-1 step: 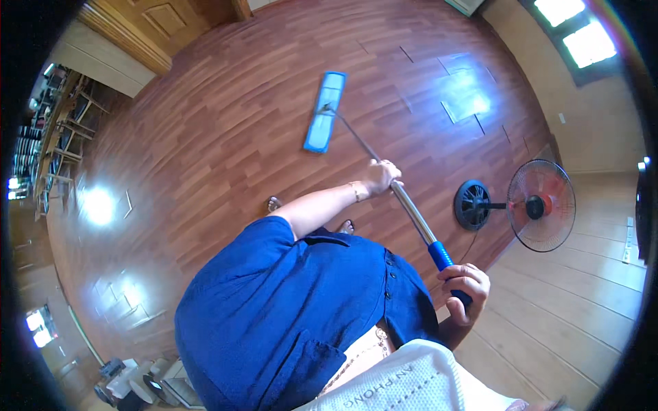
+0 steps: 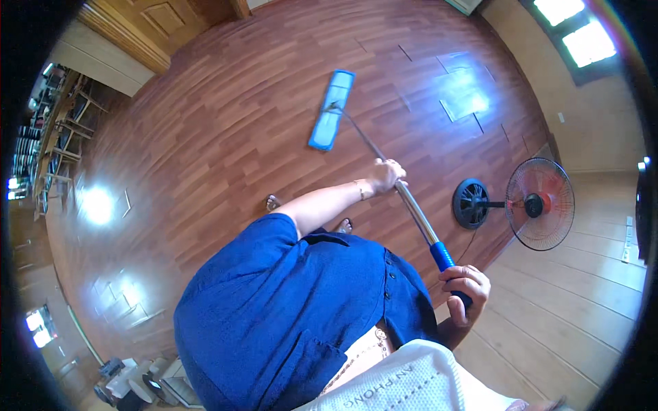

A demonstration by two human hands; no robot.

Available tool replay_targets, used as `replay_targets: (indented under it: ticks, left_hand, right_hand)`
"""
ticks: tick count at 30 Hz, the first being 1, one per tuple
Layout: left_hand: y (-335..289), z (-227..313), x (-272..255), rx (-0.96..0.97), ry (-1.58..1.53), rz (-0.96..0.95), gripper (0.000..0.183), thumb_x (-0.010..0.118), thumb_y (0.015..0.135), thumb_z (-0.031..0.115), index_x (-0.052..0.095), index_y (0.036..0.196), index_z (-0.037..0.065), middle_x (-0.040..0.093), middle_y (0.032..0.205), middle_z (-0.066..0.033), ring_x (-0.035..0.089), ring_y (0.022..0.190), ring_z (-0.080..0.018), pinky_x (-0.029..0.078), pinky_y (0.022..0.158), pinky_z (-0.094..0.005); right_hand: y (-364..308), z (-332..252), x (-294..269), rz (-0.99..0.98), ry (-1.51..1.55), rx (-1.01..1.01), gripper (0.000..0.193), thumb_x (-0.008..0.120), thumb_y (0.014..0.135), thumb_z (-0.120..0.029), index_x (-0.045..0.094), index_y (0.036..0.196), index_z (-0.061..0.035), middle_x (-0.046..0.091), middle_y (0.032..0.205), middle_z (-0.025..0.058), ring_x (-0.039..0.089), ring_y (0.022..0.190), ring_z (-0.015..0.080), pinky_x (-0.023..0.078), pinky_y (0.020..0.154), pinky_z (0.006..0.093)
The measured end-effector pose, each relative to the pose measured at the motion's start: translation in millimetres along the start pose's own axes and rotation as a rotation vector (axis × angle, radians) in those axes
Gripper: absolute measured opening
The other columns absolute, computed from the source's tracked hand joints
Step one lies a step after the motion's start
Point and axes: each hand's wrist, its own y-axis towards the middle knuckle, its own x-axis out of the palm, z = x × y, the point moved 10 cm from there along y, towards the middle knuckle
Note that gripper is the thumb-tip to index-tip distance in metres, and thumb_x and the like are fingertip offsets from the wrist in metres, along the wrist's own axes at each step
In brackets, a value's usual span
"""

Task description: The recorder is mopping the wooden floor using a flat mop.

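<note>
A flat mop with a light blue head (image 2: 332, 109) rests on the reddish wooden floor (image 2: 226, 123) ahead of me. Its metal pole (image 2: 415, 211) slants back toward my right side. My left hand (image 2: 385, 175), arm stretched out from a blue sleeve, is closed around the middle of the pole. Lower down, my right hand (image 2: 466, 288) grips the blue handle (image 2: 443, 257) at the pole's near end. My feet (image 2: 273, 203) show just past my blue shirt.
A standing fan (image 2: 539, 203) with a round black base (image 2: 471, 203) stands at the right, close to the pole, by a wood-panelled wall (image 2: 569, 308). A wooden door (image 2: 161, 17) is at the top left. Chairs and shelves (image 2: 58, 130) line the far left.
</note>
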Motion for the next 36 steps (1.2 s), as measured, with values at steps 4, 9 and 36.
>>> replay_targets:
  ticks: [4, 9, 36]
  left_hand:
    - [34.6, 62.7, 47.4, 0.110, 0.032, 0.000, 0.033, 0.061, 0.079, 0.052, 0.064, 0.075, 0.020, 0.060, 0.069, -0.0004, 0.062, 0.079, -0.0208, 0.038, 0.064, -0.0457]
    - [46.4, 119.8, 83.5, 0.205, -0.059, -0.105, 0.007, 0.065, 0.065, 0.017, 0.063, 0.071, 0.020, 0.065, 0.077, -0.0030, 0.064, 0.087, -0.0236, 0.042, 0.077, -0.0579]
    - [-191.0, 50.8, -86.9, -0.378, 0.079, 0.211, 0.015, 0.064, 0.065, 0.026, 0.058, 0.061, 0.012, 0.062, 0.063, -0.0115, 0.064, 0.064, -0.0331, 0.046, 0.064, -0.0487]
  right_hand:
    - [-23.6, -13.3, -31.3, 0.135, -0.190, 0.065, 0.040, 0.061, 0.078, -0.043, 0.061, 0.063, -0.0049, 0.066, 0.069, 0.0096, 0.062, 0.057, 0.0232, 0.044, 0.055, 0.0327]
    - [-42.5, -45.3, -57.4, 0.295, -0.320, -0.004, 0.048, 0.057, 0.085, -0.047, 0.060, 0.064, -0.0049, 0.067, 0.064, 0.0106, 0.061, 0.055, 0.0209, 0.043, 0.055, 0.0327]
    - [11.9, -52.1, -25.2, 0.028, 0.256, -0.787, 0.039, 0.038, 0.095, -0.038, 0.056, 0.099, -0.0035, 0.052, 0.066, 0.0102, 0.047, 0.057, 0.0209, 0.042, 0.056, 0.0408]
